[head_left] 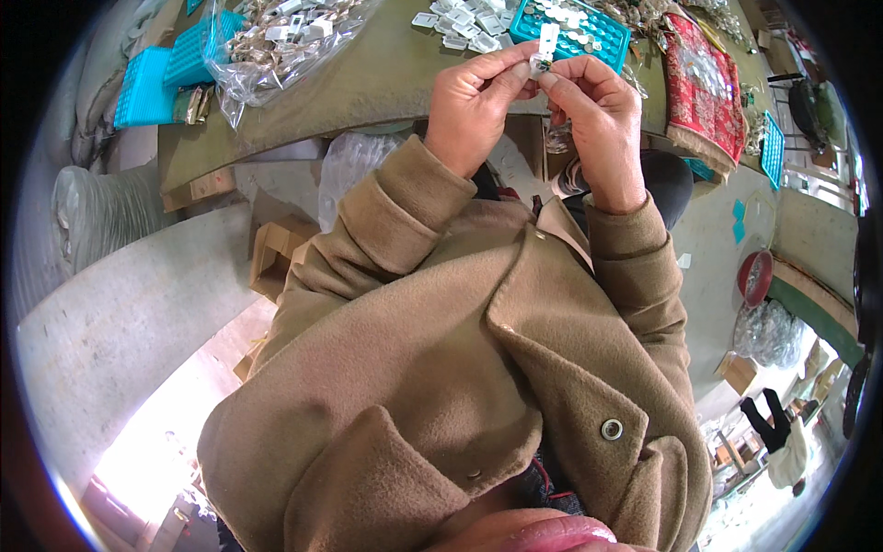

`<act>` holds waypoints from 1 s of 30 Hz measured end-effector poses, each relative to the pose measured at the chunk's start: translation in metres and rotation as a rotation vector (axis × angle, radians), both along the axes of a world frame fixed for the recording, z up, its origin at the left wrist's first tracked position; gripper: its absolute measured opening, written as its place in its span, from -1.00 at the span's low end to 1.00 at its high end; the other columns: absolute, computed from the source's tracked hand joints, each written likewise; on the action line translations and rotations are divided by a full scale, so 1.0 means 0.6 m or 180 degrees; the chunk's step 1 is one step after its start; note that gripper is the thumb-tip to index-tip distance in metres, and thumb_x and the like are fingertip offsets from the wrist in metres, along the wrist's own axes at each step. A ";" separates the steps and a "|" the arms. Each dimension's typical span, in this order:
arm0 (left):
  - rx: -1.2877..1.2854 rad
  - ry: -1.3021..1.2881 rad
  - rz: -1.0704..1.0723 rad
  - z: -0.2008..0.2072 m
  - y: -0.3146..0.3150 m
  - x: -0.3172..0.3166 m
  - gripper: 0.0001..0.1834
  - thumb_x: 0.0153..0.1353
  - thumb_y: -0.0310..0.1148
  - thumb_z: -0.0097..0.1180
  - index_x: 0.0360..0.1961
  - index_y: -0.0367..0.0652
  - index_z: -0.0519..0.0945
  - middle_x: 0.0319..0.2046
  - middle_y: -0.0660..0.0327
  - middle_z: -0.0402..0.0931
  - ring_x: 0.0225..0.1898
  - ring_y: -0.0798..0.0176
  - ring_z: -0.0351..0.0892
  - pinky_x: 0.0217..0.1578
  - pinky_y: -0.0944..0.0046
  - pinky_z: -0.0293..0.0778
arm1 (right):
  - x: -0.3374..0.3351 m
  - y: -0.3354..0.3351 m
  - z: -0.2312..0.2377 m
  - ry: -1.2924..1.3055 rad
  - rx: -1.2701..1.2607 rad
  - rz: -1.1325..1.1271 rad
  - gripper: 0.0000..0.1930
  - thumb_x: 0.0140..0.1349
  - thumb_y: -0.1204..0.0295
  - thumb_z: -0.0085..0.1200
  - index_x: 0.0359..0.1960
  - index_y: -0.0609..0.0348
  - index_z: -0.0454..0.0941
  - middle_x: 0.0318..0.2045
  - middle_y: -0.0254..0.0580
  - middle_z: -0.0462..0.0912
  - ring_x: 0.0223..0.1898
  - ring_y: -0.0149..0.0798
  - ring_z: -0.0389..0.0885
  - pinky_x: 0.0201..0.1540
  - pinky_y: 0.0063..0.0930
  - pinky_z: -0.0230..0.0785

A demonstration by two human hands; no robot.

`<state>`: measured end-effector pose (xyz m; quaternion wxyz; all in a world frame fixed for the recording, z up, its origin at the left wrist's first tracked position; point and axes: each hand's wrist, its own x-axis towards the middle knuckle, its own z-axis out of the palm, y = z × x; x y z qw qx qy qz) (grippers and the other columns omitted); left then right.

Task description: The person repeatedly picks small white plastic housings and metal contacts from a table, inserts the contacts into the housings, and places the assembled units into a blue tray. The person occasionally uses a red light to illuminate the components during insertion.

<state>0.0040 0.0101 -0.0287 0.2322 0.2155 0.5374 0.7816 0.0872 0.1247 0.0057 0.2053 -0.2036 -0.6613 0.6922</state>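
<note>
At the table's near edge, my two hands meet with their fingertips pinched together. Between them is a small white plastic part point(548, 39), its upper end sticking up above the fingers. My left hand point(471, 112) grips it from the left with thumb and forefinger. From the other side my right hand point(602, 115) pinches at its lower end, where something small and dark shows that I cannot make out. Just beyond lies a heap of white plastic pieces point(460, 26). A turquoise tray point(612, 48) with small white round pieces stands behind my right hand.
On the table point(368, 83), a clear plastic bag point(241, 78) of small parts lies left, beside turquoise trays point(145, 87). A red patterned cloth point(704, 110) drapes over the right edge. Below are a cardboard box point(274, 256) and a red basin point(755, 279). Another person point(786, 451) stands far right.
</note>
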 end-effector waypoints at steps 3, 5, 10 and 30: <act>0.0172 0.0123 0.0109 -0.005 0.008 0.011 -0.72 0.36 -0.49 0.09 0.06 -0.27 0.62 -0.27 0.23 0.67 -0.29 0.44 0.62 -0.22 0.43 0.59 | 0.002 0.006 -0.001 0.0009 -0.0114 0.0093 -0.94 0.22 0.53 0.16 -0.34 0.27 0.61 -0.53 -0.41 0.58 -0.53 -0.59 0.45 -0.48 -0.72 0.28; 0.0157 0.0289 0.0042 -0.005 0.011 0.010 -0.72 0.36 -0.48 0.10 0.07 -0.28 0.62 -0.26 0.22 0.67 -0.27 0.44 0.62 -0.22 0.43 0.59 | 0.004 0.011 -0.002 0.0140 -0.0366 0.0178 -0.95 0.22 0.54 0.16 -0.35 0.28 0.60 -0.53 -0.42 0.58 -0.53 -0.60 0.45 -0.47 -0.73 0.28; -0.0259 0.0049 -0.0201 0.006 0.005 -0.004 -0.73 0.32 -0.41 0.18 -0.01 -0.32 0.64 -0.26 0.23 0.68 -0.27 0.43 0.64 -0.25 0.43 0.60 | 0.002 0.009 -0.016 0.0115 -0.0172 -0.0059 -0.98 0.22 0.58 0.15 -0.34 0.26 0.58 -0.55 -0.47 0.54 -0.52 -0.65 0.40 -0.45 -0.75 0.27; 0.0227 -0.2277 -0.0603 0.032 -0.005 -0.040 -0.81 0.40 -0.34 0.03 -0.09 -0.21 0.53 -0.03 0.03 0.61 -0.54 0.75 0.35 -0.67 0.69 0.20 | 0.007 0.038 -0.040 0.0692 0.0689 0.0384 -0.88 0.16 0.69 0.01 -0.35 0.18 0.45 -0.48 -0.50 0.45 -0.45 -0.64 0.34 -0.40 -0.73 0.21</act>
